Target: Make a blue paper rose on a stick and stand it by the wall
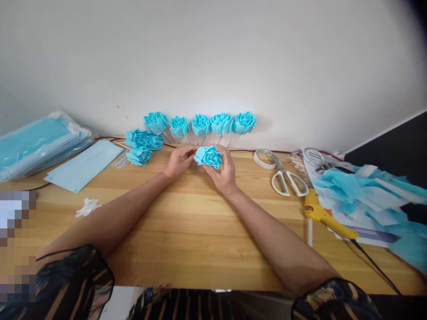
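Observation:
A blue flower with layered petals is held up over the middle of the wooden table. My right hand wraps round its right side and underside. My left hand is at the flower's left edge, its fingers bent and pressed together; what they pinch, if anything, is too small to make out. Behind my hands, several finished-looking blue flowers on thin stems lean in a row against the wall. More blue flowers lie in a cluster to the left of my left hand.
Flat blue sheets and a plastic-wrapped stack lie left, near small white pieces. To the right are a tape roll, scissors, a yellow glue gun with a cable, and blue scraps.

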`<state>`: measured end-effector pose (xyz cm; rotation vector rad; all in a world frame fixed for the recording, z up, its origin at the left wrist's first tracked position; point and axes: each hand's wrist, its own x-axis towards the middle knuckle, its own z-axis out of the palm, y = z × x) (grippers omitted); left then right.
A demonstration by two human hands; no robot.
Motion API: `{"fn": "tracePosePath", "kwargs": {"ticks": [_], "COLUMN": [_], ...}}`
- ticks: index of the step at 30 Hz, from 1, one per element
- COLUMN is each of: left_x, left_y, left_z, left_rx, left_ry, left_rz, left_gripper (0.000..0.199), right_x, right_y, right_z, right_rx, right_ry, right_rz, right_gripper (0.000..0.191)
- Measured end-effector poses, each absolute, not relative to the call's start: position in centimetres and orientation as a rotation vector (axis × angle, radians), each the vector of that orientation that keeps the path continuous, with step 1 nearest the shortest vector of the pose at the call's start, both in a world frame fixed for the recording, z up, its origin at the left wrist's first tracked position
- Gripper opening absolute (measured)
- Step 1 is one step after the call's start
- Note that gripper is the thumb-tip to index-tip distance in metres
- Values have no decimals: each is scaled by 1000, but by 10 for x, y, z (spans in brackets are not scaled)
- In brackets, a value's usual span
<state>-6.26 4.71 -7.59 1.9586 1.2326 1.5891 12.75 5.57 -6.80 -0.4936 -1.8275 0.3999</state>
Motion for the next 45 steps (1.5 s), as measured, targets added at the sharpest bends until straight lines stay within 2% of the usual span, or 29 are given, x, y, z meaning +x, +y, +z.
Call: {"fn": "tracePosePath", "kwargs": {"ticks": [4, 8, 10, 23, 29, 45], "left_x": [-63, -65, -66, -67, -68, -69], "left_y": [46, 48, 49, 48, 49, 48], "left_z": [-74, -76, -77, -79, -82, -83], "left_rx": [1985, 1984, 1980, 2001, 2018, 2053], "left_ry": [1245, 1310, 1336, 1335, 1318, 1309], "left_rz": [1598, 1608, 1618, 1648, 1644, 1611], "left_gripper": [15, 16, 16, 14, 15, 17], "right_x": [126, 125, 124, 124, 123, 120], "right_y": [59, 62, 64, 64, 61, 63], "right_z": [-72, -80, -83, -85, -80, -81], "right_rx": [-484, -475, -480, -486, -454, -504], "right_ry": [-1816, -1828, -1843, -1874, -1878, -1849], "right_rz": [484, 565, 548, 493, 447, 589], "right_gripper": [51, 78, 85, 82, 74, 82]}}
